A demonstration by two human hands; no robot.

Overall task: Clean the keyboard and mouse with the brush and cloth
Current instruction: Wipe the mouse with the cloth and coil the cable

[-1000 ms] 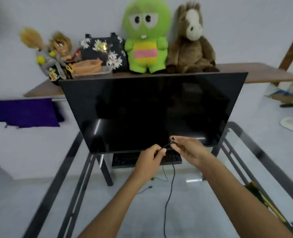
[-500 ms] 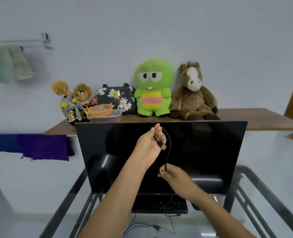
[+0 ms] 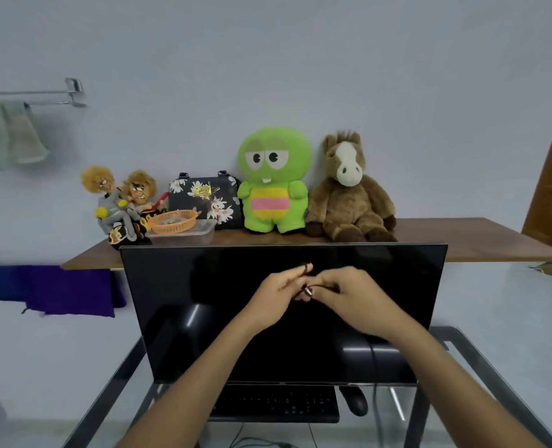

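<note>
A black keyboard [image 3: 277,403] lies on the glass desk under the monitor's lower edge, with a black mouse [image 3: 354,400] just to its right. Both my hands are raised in front of the dark screen. My left hand [image 3: 279,295] and my right hand [image 3: 349,295] meet at the fingertips and pinch a thin black cable [image 3: 307,290] with a small metal plug end between them. The cable runs down past my right wrist toward the desk. No brush or cloth for the task is identifiable near my hands.
A large black monitor [image 3: 203,302] stands on the glass desk [image 3: 481,354] with a dark metal frame. Behind it a wooden shelf [image 3: 462,234] carries plush toys, a floral bag and an orange basket. A towel hangs on a wall rail at the left.
The camera has tilted up from the desk to the wall. My hands lifted the cable from near the keyboard to mid-screen, parted briefly, then came together again.
</note>
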